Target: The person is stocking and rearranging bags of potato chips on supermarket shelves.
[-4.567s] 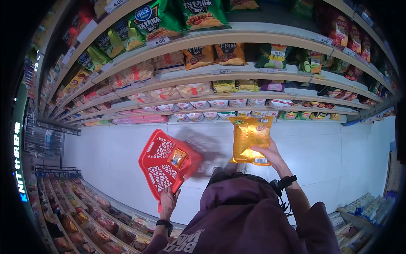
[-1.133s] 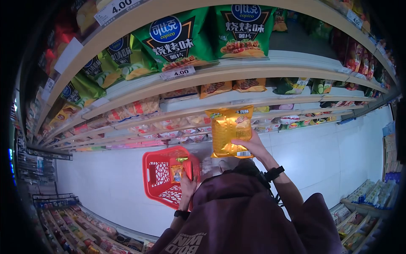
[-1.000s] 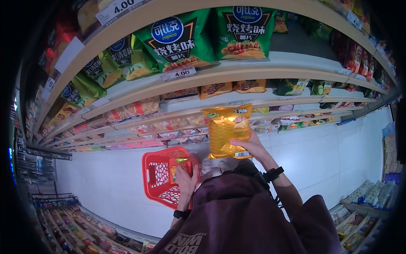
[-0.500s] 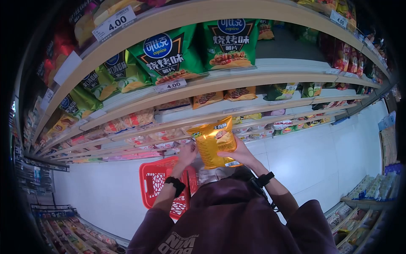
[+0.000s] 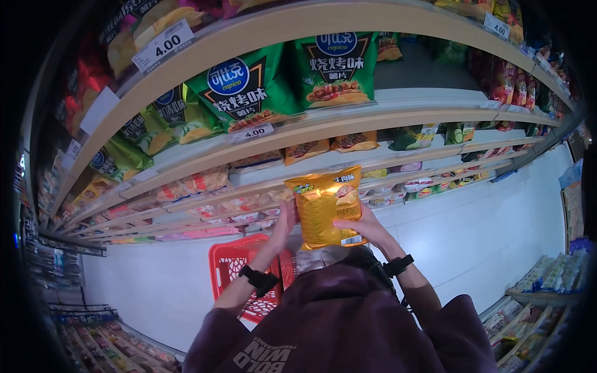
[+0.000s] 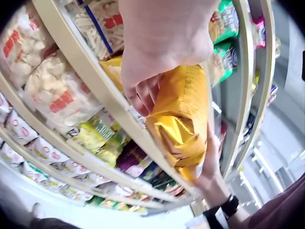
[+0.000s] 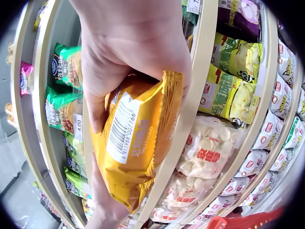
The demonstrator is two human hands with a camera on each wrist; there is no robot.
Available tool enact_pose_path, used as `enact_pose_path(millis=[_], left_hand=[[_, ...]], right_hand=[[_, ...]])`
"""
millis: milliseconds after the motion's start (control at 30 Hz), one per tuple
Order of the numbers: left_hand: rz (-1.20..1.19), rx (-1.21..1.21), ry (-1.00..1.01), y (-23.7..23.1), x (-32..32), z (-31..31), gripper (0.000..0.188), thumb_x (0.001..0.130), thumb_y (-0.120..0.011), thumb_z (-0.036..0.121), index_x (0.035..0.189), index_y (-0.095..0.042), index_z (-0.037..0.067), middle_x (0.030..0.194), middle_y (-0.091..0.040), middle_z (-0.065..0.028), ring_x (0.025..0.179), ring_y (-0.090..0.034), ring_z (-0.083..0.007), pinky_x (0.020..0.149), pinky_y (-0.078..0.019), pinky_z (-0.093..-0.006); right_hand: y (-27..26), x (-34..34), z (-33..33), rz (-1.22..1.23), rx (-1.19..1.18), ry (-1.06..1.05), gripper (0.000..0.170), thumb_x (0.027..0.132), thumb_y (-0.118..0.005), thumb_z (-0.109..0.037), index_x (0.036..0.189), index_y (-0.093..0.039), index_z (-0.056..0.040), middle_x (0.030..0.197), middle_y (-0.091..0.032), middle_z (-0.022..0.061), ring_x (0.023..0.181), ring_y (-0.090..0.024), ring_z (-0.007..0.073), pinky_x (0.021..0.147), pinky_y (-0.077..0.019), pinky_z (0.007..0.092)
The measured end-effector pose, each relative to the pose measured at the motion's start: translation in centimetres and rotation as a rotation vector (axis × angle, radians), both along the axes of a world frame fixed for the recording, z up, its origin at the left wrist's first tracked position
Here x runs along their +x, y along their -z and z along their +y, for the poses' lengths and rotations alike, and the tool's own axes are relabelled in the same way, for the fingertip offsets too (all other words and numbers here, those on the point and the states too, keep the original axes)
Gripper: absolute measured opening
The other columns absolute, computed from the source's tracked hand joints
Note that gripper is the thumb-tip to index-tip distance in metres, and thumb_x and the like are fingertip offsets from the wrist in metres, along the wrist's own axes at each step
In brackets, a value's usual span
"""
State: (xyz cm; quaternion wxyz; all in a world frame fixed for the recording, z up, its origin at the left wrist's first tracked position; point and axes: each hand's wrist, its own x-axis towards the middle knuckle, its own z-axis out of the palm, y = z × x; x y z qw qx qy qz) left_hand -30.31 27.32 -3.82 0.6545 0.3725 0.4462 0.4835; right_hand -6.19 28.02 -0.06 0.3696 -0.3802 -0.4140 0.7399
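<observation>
A gold chip bag (image 5: 329,208) is gripped at its right side by my right hand (image 5: 365,227), thumb across the printed face. My left hand (image 5: 283,225) is at the bag's left side with fingers extended upward. The left wrist view shows the left hand (image 6: 167,43) close over one side of the bag (image 6: 183,109), fingers bent loosely; contact is hard to tell. In the right wrist view, my right hand (image 7: 136,47) holds the bag (image 7: 138,143) near its barcode. The red basket (image 5: 217,273) sits below my left forearm; its handle is mostly hidden.
Curved shelves (image 5: 398,102) run across the front, with green chip bags (image 5: 333,74) on an upper one. More goods racks (image 5: 112,339) stand at the lower left and lower right (image 5: 528,311). Pale floor (image 5: 454,230) lies between.
My left hand has left the basket's rim and risen to the bag's left side. The bag has tilted and straightened again, still in my right hand. Upper shelves appear larger than in the oldest frame.
</observation>
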Motion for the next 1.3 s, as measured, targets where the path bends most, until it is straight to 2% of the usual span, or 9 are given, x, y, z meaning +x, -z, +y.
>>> enact_pose_path(millis=[33,133,167,367,500,867,967,1067,1300], left_hand=[[-0.202,0.009,-0.124,-1.0,1.2,-0.2,0.045,0.096,-0.054,0.036,0.124,-0.051,0.000,0.116,-0.064,-0.0073,0.104,-0.062,-0.0190,0.090,-0.0494,-0.0339],[0.231,0.235,-0.003,-5.1,4.0,-1.3,0.050,0.085,-0.073,0.019,0.125,-0.049,0.001,0.115,-0.064,-0.0086,0.105,-0.061,-0.0165,0.091,-0.0492,-0.0324],[0.171,0.141,-0.056,-5.4,4.5,-1.2,0.059,0.074,-0.081,0.007,0.124,-0.050,0.001,0.115,-0.064,-0.0093,0.103,-0.062,-0.0149,0.090,-0.0495,-0.0308],[0.239,0.199,-0.016,-5.6,3.1,-2.7,0.057,0.076,-0.080,0.011,0.123,-0.050,0.000,0.115,-0.064,-0.0087,0.103,-0.062,-0.0145,0.090,-0.0497,-0.0312],[0.202,0.200,-0.099,-6.6,3.0,-3.4,0.054,0.079,-0.078,0.013,0.124,-0.049,0.001,0.115,-0.063,-0.0089,0.103,-0.061,-0.0140,0.089,-0.0494,-0.0307],[0.006,-0.059,-0.399,-9.0,4.8,-3.9,0.029,0.093,-0.063,0.021,0.114,-0.058,0.001,0.103,-0.066,-0.0046,0.090,-0.061,-0.0092,0.077,-0.0487,-0.0249],[0.035,-0.047,-0.382,-8.2,4.4,-4.0,0.029,0.094,-0.061,0.022,0.115,-0.058,0.002,0.101,-0.066,-0.0037,0.087,-0.061,-0.0078,0.074,-0.0484,-0.0238],[0.111,0.210,-0.493,-8.6,5.0,-3.9,0.027,0.095,-0.059,0.022,0.114,-0.059,0.002,0.100,-0.067,-0.0028,0.085,-0.061,-0.0069,0.073,-0.0489,-0.0233],[-0.122,0.094,-0.314,-8.0,2.9,-4.2,0.037,0.091,-0.065,0.014,0.124,-0.052,0.003,0.112,-0.063,-0.0064,0.098,-0.061,-0.0112,0.084,-0.0494,-0.0264]], right_hand=[[-0.4,0.0,-0.2,-0.005,0.025,0.002,0.073,0.074,-0.080,-0.008,0.135,-0.040,-0.0008,0.126,-0.054,0.0077,0.114,-0.054,0.0157,0.097,-0.0452,0.0302],[-1.4,-0.3,-0.5,-0.032,0.069,-0.034,0.073,0.075,-0.080,-0.008,0.136,-0.039,-0.0011,0.126,-0.054,0.0077,0.116,-0.053,0.0160,0.098,-0.0442,0.0312],[-1.3,-0.3,-0.7,-0.049,0.063,-0.032,0.072,0.077,-0.078,-0.009,0.136,-0.039,-0.0015,0.127,-0.054,0.0074,0.116,-0.053,0.0160,0.098,-0.0438,0.0312],[-0.3,-0.3,-0.1,0.055,0.091,0.114,0.047,0.089,-0.067,-0.016,0.130,-0.046,-0.0055,0.118,-0.060,0.0049,0.106,-0.058,0.0120,0.091,-0.0470,0.0288],[-2.1,-1.8,0.0,0.005,0.072,0.161,0.034,0.088,-0.068,-0.011,0.118,-0.054,-0.0034,0.107,-0.065,0.0044,0.095,-0.062,0.0100,0.084,-0.0497,0.0261],[-3.9,-2.4,-2.0,-0.029,0.091,0.168,0.049,0.080,-0.077,-0.012,0.120,-0.049,-0.0010,0.108,-0.063,0.0072,0.098,-0.062,0.0137,0.087,-0.0506,0.0283],[-4.3,-2.5,-2.1,-0.052,0.084,0.154,0.052,0.078,-0.079,-0.010,0.119,-0.049,0.0004,0.109,-0.063,0.0079,0.098,-0.062,0.0142,0.086,-0.0513,0.0288],[-4.2,-2.8,-2.2,0.005,0.044,0.157,0.052,0.076,-0.080,-0.010,0.118,-0.050,0.0005,0.109,-0.063,0.0084,0.098,-0.063,0.0148,0.085,-0.0519,0.0292],[-3.8,-2.8,-2.3,0.006,0.026,0.145,0.052,0.076,-0.080,-0.008,0.118,-0.050,0.0000,0.109,-0.063,0.0082,0.098,-0.063,0.0151,0.086,-0.0518,0.0295]])
